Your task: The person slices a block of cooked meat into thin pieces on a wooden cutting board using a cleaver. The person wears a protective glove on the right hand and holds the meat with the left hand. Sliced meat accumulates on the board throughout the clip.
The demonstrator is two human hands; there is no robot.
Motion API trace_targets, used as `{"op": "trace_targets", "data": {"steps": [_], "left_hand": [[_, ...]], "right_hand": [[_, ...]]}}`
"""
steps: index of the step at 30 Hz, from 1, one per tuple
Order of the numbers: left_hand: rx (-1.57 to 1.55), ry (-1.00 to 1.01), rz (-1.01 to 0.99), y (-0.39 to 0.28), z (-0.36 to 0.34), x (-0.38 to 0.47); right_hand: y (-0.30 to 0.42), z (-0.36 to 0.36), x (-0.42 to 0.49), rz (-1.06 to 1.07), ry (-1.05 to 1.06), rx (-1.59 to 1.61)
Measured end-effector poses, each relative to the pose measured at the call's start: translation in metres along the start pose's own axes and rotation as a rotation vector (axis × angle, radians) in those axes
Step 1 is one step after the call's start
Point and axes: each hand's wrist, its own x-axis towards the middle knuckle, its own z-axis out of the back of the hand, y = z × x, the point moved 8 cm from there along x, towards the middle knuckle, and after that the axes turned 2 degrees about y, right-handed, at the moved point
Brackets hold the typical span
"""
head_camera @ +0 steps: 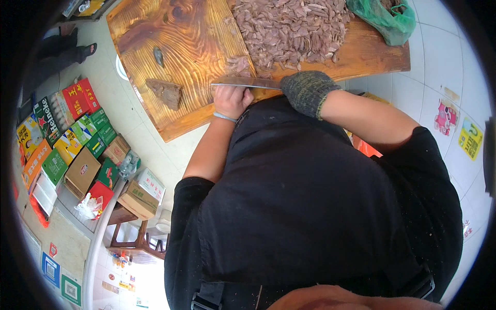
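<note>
My right hand, in a dark knitted glove, grips a knife at its handle end. The knife's long blade reaches left across the front of a wooden board. Bare and curled, my left hand is right behind the blade near its far end; whether anything lies under its fingers is hidden. Just beyond the blade lie a few thin slices. A large heap of similar brownish-pink slices, apparently meat, covers the back right. A brown chunk, probably meat, sits left of my left hand.
A small dark elongated object lies on the board. An open green plastic bag with brown contents stands at the right rear. Stacked boxes occupy the floor at left, near a wooden stool. A person's sandalled foot shows upper left.
</note>
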Motion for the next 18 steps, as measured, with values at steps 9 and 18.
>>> {"op": "trace_targets", "data": {"steps": [9,18], "left_hand": [[0.026,0.016,0.012,-0.001,0.001,0.000],[-0.009,0.004,0.009,0.001,0.000,-0.002]], "right_hand": [[0.040,-0.004,0.063,0.053,-0.121,0.045],[-0.019,0.001,0.026,-0.008,-0.292,0.035]]}}
